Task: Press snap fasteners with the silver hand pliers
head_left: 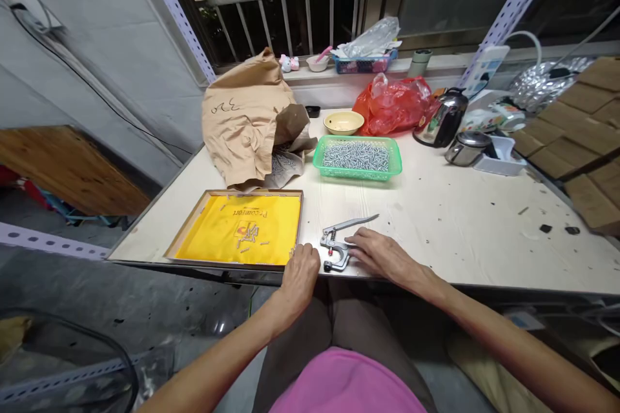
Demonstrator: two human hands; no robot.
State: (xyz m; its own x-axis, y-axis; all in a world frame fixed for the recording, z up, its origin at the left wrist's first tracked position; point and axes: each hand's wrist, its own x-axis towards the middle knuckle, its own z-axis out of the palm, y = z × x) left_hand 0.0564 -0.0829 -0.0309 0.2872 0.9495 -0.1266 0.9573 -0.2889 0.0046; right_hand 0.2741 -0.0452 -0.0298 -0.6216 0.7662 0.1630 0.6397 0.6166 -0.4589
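Note:
At the table's front edge lies a small C-shaped metal hand press [340,248] with a long lever and a red tip inside its jaw. My right hand [380,250] grips the right side of its frame, fingers bent. My left hand [302,269] is closed beside the front right corner of a shallow tray [302,222]; a tiny metallic bit shows near its fingertips, too small to name. Inside the tray lies a yellow printed sheet [203,232], with a small pile of metal pins [249,232] and a few loose ones on it.
A green basket [397,161] full of small metal parts stands behind the press. An open brown paper bag [247,122] with similar parts is behind the tray. A cream bowl [343,121], red plastic bag [394,103], kettle [443,117] and steel pot [467,148] stand farther back.

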